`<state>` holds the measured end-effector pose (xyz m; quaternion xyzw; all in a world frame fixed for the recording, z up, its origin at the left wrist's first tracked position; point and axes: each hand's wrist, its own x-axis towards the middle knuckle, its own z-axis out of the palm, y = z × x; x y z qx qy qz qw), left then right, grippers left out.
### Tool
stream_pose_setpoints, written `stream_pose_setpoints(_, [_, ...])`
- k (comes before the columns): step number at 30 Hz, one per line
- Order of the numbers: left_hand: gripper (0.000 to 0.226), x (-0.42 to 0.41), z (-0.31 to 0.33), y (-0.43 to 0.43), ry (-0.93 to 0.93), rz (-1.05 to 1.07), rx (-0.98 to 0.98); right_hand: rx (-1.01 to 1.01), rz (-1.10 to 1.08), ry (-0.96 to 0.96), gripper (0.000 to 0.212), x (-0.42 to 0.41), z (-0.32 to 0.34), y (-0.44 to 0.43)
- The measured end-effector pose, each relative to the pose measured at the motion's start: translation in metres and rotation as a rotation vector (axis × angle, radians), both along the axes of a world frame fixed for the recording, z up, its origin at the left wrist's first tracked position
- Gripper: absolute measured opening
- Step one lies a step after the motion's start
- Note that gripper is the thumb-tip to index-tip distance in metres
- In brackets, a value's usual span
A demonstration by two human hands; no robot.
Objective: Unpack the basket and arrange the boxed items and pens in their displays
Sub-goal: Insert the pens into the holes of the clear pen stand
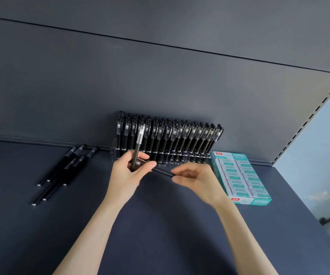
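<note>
A clear pen display [182,155] stands against the back wall of the dark shelf, packed with several black pens [172,135]. My left hand [129,173] grips black pens; one upright pen [138,145] sticks up in front of the display's left part. My right hand [194,178] pinches the end of another black pen [163,172] that lies between both hands. Several loose black pens [60,173] lie on the shelf to the left. A teal and white carton of small boxes [239,177] lies to the right of the display.
The dark shelf surface [160,225] runs toward me. The shelf's slotted upright [307,120] runs along the right side, with a pale wall and a dark handle [329,219] beyond it. No basket is in view.
</note>
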<state>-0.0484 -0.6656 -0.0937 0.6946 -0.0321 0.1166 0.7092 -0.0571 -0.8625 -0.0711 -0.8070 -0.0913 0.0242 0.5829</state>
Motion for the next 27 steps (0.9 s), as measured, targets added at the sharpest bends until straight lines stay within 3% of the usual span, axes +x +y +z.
stream_pose_setpoints(4, [0.03,0.0,-0.001,-0.003,-0.074,-0.007,0.028,-0.253,0.064,-0.05,0.011,0.0,0.0,0.012])
stream_pose_setpoints(7, [0.031,-0.001,-0.001,-0.007,-0.088,-0.017,0.001,-0.283,0.108,-0.082,0.014,0.0,0.003,0.017])
stream_pose_setpoints(10, [0.021,-0.003,-0.002,-0.01,-0.098,-0.008,-0.009,-0.167,0.082,-0.077,0.016,0.0,0.008,0.018])
stream_pose_setpoints(13, [0.015,-0.007,-0.004,-0.014,-0.07,-0.058,-0.002,0.172,-0.041,-0.061,0.017,0.002,0.012,0.017])
stream_pose_setpoints(16, [0.006,-0.01,-0.007,-0.023,-0.047,-0.16,0.036,0.361,-0.107,-0.072,0.019,0.005,0.012,0.015])
stream_pose_setpoints(23, [0.006,-0.003,-0.012,-0.019,0.022,-0.142,0.049,0.522,-0.321,-0.174,0.006,0.016,0.009,0.013])
stream_pose_setpoints(27, [0.007,-0.002,-0.014,-0.02,0.04,-0.132,0.06,0.393,-0.413,-0.313,0.028,0.024,0.014,0.011])
